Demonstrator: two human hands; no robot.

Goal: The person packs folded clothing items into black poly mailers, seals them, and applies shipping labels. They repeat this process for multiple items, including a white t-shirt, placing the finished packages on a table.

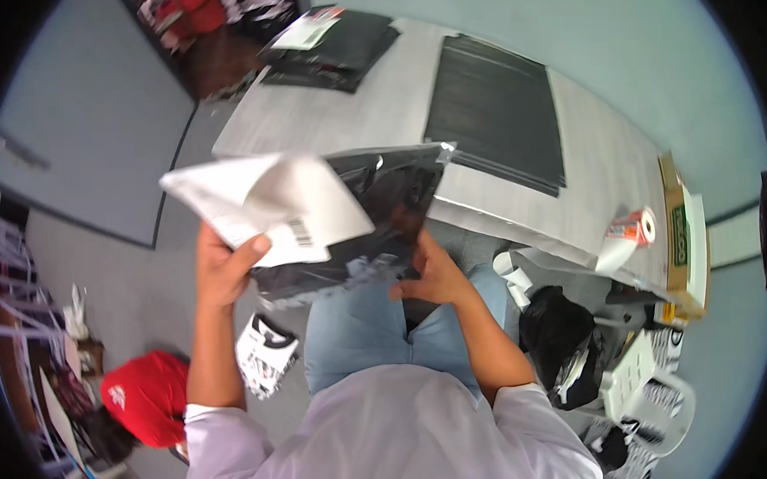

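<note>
Pale grey-green wall (510, 11) and plain grey floor (155, 301) frame the room, bending at the rim of the view. At far left, thin pale metal racks (22, 294) stand below a flat grey door (96, 124) with a lever handle. Lower down is a rounded bright red cloth shape with a white mark (146, 395); nearer the middle, a white T-shirt with a black collar and dark print (267, 352) lies on the floor.

The bare left hand (224, 268) grasps the left side of a flat, glossy black plastic package (390, 188), its thumb pressing on a creased white paper sheet with a barcode (322, 204) that covers the package's left part. The package is held in the air, above the light blue jeans (354, 343) and before the long pale grey table (336, 126). On the table's left end sits a stack of black packages (341, 57).

The bare right hand (436, 271) grips the package's lower right edge; some fingers are hidden.

Farther right, large flat black plastic sheets (498, 110) lie on the table, then a white label roll with red print (631, 229) and a brown cardboard box (677, 235). Below are a bulging black plastic bag (559, 330) and a white plastic chair (629, 379).
</note>
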